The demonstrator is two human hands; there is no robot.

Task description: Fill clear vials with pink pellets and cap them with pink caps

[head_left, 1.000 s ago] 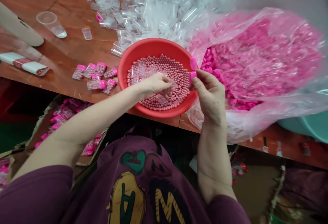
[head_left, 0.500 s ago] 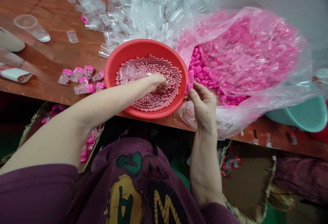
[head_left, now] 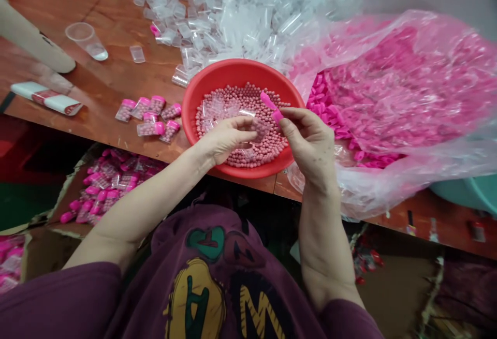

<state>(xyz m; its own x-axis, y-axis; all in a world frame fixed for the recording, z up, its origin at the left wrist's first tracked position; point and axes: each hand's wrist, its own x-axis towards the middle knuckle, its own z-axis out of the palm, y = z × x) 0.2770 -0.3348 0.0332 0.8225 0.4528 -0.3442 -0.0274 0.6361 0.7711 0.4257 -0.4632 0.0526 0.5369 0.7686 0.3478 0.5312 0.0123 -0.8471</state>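
Observation:
Over the red basin (head_left: 243, 172) of pink beads (head_left: 248, 159), my left hand (head_left: 229, 139) pinches a small clear bottle (head_left: 262, 130), its mouth end pointing right. Pink shows through the bottle's wall; how full it is I cannot tell. My right hand (head_left: 310, 139) is above the basin's right rim, thumb and fingers closed on a bright pink flip cap (head_left: 272, 107) whose lid stands open. The cap and the bottle are close together but apart. More clear bottles (head_left: 221, 108) lie on the beads at the basin's left.
Several capped bead bottles (head_left: 150, 128) lie left of the basin. Behind it is a heap of clear bottles (head_left: 240, 23); at right, a plastic bag of pink caps (head_left: 407, 85). A clear cup (head_left: 87, 41) stands far left. Below the table edge, a carton holds filled bottles (head_left: 103, 189).
My left hand has risen out of the beads with the bottle. My right hand has brought the pink cap in over the basin, near the bottle. The view has shifted left.

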